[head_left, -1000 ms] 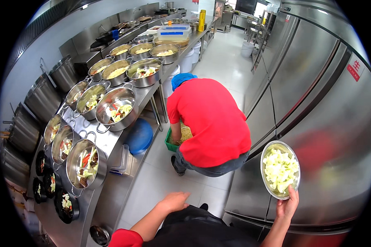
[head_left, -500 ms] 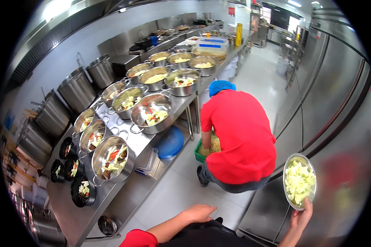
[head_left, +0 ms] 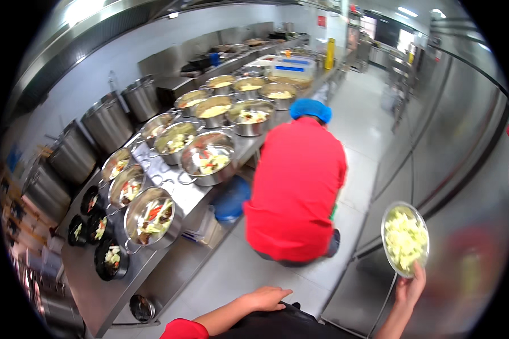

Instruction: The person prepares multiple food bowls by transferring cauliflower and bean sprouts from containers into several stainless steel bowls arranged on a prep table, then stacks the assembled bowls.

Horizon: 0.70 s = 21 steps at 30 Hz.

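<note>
A bank of stainless-steel refrigerator doors (head_left: 458, 181) fills the right side; a long steel worktable (head_left: 87, 296) runs along the left; between them a co-worker in a red shirt (head_left: 297, 192) and blue hair cap (head_left: 311, 110) crouches on the floor, back turned, hands hidden. Tall steel stockpots (head_left: 108, 124) line the table's far side; on the table stand rows of two-handled steel pots (head_left: 174, 230) holding pale, red and dark pieces of food; four small black bowls (head_left: 117, 272) sit at its near end.

The oval-looking steel bowl (head_left: 415, 216) is held up before the refrigerator doors, just above the person's right hand (head_left: 411, 285) and well apart from the left; that right hand pinches the bowl's lower rim; the left hand (head_left: 268, 298) hangs free in front of the dark apron (head_left: 271, 326), fingers loosely extended toward the right; the pale yellow-green chopped cabbage (head_left: 405, 240) lies heaped inside the bowl.
</note>
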Each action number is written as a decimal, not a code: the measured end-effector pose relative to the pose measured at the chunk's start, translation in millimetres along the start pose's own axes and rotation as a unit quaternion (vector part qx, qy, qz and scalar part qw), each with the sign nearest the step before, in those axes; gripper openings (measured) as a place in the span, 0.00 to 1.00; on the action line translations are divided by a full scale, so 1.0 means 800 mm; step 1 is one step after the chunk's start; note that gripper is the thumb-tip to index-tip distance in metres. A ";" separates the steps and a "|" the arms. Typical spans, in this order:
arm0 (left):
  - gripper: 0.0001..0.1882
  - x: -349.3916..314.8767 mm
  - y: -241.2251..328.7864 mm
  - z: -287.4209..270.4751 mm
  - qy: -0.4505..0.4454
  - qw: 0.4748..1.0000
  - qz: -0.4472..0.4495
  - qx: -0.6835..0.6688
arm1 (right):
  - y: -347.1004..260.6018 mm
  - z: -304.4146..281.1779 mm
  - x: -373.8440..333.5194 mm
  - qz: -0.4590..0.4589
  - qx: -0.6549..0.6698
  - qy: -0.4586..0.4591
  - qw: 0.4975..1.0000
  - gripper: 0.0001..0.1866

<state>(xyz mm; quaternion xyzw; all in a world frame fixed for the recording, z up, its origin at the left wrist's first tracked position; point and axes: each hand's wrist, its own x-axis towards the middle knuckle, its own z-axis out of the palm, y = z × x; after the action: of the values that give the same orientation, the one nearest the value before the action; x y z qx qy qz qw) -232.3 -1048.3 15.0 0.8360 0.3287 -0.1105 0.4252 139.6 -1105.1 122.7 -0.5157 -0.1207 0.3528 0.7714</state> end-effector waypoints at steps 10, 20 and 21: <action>0.26 0.020 0.055 -0.011 -0.005 0.999 0.050 0.006 | -0.016 0.041 0.045 0.011 0.040 -0.024 0.999 0.15; 0.26 0.070 0.092 -0.010 -0.005 1.000 0.016 -0.004 | 0.001 0.070 0.133 0.053 0.036 -0.048 0.997 0.13; 0.26 0.076 0.091 -0.009 0.004 1.000 0.014 -0.015 | 0.003 0.073 0.147 0.055 0.034 -0.055 0.996 0.13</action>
<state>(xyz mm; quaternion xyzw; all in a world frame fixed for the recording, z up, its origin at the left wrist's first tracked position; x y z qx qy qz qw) -139.6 -1045.5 37.9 0.8345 0.3203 -0.0970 0.4377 191.5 -984.6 124.8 -0.4746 -0.1221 0.4267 0.7601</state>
